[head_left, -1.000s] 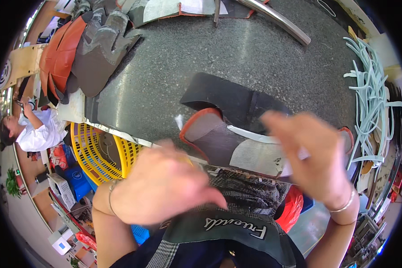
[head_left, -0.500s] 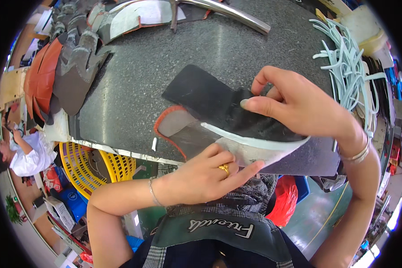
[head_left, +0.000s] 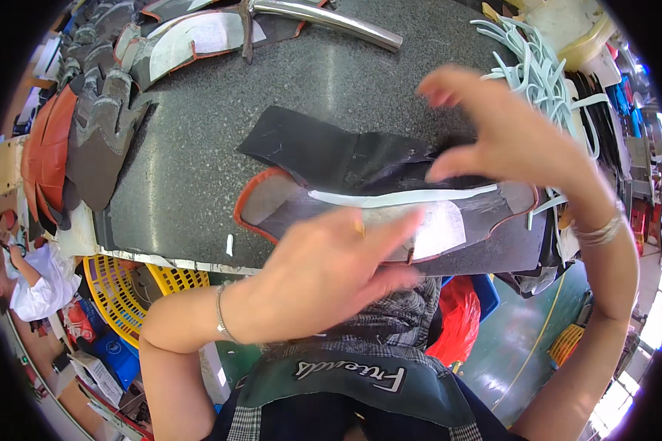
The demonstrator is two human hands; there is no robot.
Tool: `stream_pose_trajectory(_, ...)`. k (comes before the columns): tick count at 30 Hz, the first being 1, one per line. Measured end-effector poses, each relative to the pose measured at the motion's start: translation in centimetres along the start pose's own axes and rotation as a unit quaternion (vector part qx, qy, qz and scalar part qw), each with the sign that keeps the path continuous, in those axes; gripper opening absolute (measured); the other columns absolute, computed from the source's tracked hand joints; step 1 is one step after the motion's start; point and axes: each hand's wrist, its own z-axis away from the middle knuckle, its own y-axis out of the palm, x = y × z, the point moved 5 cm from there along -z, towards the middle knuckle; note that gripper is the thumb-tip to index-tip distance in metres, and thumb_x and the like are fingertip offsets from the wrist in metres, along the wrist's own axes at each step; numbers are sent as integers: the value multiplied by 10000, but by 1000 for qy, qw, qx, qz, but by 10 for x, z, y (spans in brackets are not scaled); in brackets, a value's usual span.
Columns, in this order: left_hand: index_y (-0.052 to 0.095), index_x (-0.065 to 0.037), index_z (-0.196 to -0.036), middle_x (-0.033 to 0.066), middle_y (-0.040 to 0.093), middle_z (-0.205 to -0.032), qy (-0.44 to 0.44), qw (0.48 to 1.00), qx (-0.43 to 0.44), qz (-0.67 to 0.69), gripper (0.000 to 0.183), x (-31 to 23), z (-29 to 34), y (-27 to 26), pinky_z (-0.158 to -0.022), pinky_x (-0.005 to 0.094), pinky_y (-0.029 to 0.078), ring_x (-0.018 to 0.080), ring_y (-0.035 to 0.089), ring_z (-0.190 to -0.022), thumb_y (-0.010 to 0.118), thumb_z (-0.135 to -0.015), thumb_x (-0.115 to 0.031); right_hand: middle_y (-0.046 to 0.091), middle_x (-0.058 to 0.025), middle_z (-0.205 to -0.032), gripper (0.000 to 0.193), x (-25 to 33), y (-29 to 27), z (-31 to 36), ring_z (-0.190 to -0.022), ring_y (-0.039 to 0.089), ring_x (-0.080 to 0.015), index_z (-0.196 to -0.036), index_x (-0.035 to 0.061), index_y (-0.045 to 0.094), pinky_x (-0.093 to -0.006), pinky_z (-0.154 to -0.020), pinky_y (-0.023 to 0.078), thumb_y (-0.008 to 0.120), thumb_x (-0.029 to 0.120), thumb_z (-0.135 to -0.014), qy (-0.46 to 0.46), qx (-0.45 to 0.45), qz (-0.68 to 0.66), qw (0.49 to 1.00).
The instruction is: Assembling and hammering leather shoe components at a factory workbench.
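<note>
A shoe-upper piece point(head_left: 287, 208) in dark leather with orange-red edges lies in front of me. A white strip point(head_left: 397, 198) runs along its upper edge, and a pale patch point(head_left: 445, 224) sits on its middle. Beyond the strip spreads a black flap point(head_left: 309, 147) of leather, creased on the right. Over the piece's near edge hovers my left hand point(head_left: 316, 272), smeared by motion, its fingers apart and holding nothing. My right hand point(head_left: 511, 136) is raised above the flap's right end, thumb and fingers spread. Whether its thumb touches the flap I cannot tell.
A metal-handled hammer point(head_left: 338, 26) lies at the back beside other upper pieces point(head_left: 198, 44). Orange leather pieces point(head_left: 45, 158) and dark ones are stacked at left. Pale blue strips point(head_left: 529, 62) pile up at right. Below the table edge stand a yellow basket point(head_left: 118, 294) and a red bag point(head_left: 460, 316).
Both hands have come off the piece and opened; the right moved away and upward. The piece, curled up at its right end before, now lies flatter with the whole strip showing. The view has shifted slightly.
</note>
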Motion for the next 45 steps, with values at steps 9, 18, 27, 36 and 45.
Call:
stream_pose_trajectory(9,504,-57,-1349,139,589,-992,8,989,-122,-87,766,31,-62,-29,-989,410,334,299,517,-1014,857,-694,-241,634,-257,-804,203,8,6,-9,-790,613,-445,-907,-39,587,-462,-674,484,612,159,-944,31,24,-86,996)
stream_pose_trajectory(18,715,-111,-966,10,575,-797,-11,992,-58,-116,270,26,-55,-17,-859,366,327,240,499,-899,807,-719,-171,645,-160,-900,257,10,25,18,-896,627,-360,-935,3,679,-426,-751,509,726,101,-702,1,139,-167,976)
stream_pose_trajectory(27,772,-80,-994,-62,332,-675,147,914,-199,-322,590,-3,-22,9,-654,381,201,128,411,-664,521,-489,-252,648,-145,-846,338,52,40,66,-715,640,-250,-877,-81,700,-333,-601,565,632,49,-572,-136,-142,45,979)
stream_pose_trajectory(36,737,-136,-1145,-36,438,-844,45,919,-105,-378,582,-10,-15,13,-783,412,298,164,430,-853,606,-648,-411,690,-196,-1025,340,60,47,81,-977,689,-309,-1032,-88,699,-388,-879,582,642,185,-838,-114,1,117,987)
stream_pose_trajectory(45,762,-199,-1088,-52,674,-1190,94,879,-178,-432,372,-10,20,33,-986,382,268,147,432,-1074,650,-797,-403,675,-229,-1139,422,66,67,108,-1110,655,-345,-1124,-100,668,-422,-980,542,624,265,-918,-68,-55,20,996)
